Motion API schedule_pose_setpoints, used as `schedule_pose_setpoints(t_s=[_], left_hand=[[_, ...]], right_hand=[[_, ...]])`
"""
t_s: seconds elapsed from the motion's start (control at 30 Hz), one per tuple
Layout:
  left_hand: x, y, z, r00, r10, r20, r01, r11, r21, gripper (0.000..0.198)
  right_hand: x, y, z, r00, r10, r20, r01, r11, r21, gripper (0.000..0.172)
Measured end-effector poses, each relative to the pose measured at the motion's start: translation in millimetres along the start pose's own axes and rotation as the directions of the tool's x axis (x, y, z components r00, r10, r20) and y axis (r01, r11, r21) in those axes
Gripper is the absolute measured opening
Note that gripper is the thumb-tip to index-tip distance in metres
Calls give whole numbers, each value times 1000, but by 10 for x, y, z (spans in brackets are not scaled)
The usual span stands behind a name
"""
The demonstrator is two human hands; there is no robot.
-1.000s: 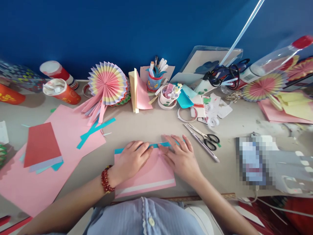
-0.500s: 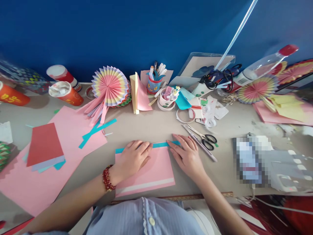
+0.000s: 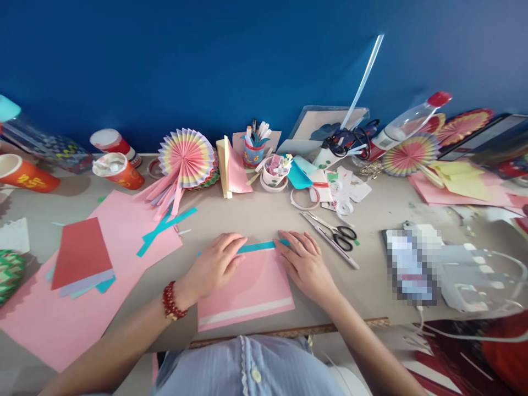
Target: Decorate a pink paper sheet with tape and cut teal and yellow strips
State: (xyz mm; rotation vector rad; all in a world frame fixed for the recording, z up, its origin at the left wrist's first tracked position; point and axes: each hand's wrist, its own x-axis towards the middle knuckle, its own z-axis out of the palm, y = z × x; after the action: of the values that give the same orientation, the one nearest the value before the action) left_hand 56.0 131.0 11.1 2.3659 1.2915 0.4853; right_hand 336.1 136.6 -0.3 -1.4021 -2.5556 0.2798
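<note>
A pink sheet of paper (image 3: 251, 291) lies flat in front of me, with a blue paper strip (image 3: 258, 247) along its far edge and a whitish strip (image 3: 247, 311) across its near edge. On the left part of the blue strip rests my left hand (image 3: 216, 261), palm down, fingers stretched out. My right hand (image 3: 305, 264) lies flat over the sheet's far right corner, its fingertips on the strip's right end. Both hands press on the paper without grasping it. The strip's ends are partly hidden under the fingers.
Scissors (image 3: 340, 234) and a slim pen-like tool (image 3: 332, 242) lie right of my right hand. Blue strips (image 3: 165, 228) and a red sheet (image 3: 82, 253) rest on large pink paper (image 3: 127, 231) at left. A paper fan (image 3: 187, 159), cups and a tape roll (image 3: 305, 199) stand behind.
My left hand has slid left along the blue strip, uncovering more of its middle. My right hand stays near the right corner. The camera view has shifted slightly.
</note>
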Motion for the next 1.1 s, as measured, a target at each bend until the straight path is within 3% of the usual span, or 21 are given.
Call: schedule_pose_setpoints(t_s=[0.2, 0.33, 0.5, 0.63, 0.8, 1.1], left_hand=[[-116, 16, -249, 999, 13, 43, -21, 985, 174, 33], [-296, 69, -185, 997, 47, 60, -62, 958, 280, 37], [-489, 109, -76, 987, 123, 99, -147, 945, 291, 56], [-501, 101, -52, 961, 227, 159, -263, 930, 256, 57], [-480, 64, -32, 943, 281, 180, -317, 920, 229, 48], [-543, -33, 56, 926, 337, 171, -373, 885, 280, 44]], right_hand=[[21, -35, 12, 1000, -16, -13, 16, 1000, 9, 41], [33, -31, 6, 998, 10, -70, -8, 999, 36, 49], [80, 1, -3, 993, -6, -115, 13, 998, 60, 58], [190, -72, -32, 996, -77, -49, 81, 993, 88, 58], [368, -255, -89, 995, -90, 37, 86, 991, 100, 50], [708, -348, -159, 973, -36, 227, 11, 994, 110, 17]])
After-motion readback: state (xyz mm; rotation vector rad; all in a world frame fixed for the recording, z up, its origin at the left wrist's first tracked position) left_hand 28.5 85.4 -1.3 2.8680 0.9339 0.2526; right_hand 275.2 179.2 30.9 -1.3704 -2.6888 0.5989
